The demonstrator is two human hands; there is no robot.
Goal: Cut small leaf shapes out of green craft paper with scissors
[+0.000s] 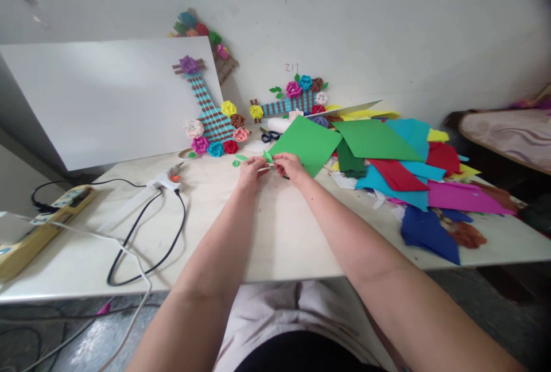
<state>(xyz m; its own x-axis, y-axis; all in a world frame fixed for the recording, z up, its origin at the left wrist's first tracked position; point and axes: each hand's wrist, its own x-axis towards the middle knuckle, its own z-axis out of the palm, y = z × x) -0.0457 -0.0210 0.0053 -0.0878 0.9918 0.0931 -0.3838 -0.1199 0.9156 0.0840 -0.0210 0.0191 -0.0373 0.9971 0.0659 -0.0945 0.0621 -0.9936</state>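
Note:
Both my hands meet over the middle of the white table (275,234). My left hand (252,172) and my right hand (289,166) have their fingers pinched together on a small green paper piece (268,157) held between them, along with a thin stick that is hard to make out. A large green paper sheet (307,142) lies just behind my right hand. A few small green cut-outs (239,158) lie on the table beside my left hand.
A glue gun (169,177) with a black cord lies at the left, near a power strip (55,202). Paper guitars with paper flowers (213,116) lean on the wall and a white board. Blue scissors (270,135) and a heap of coloured sheets (413,171) lie on the right.

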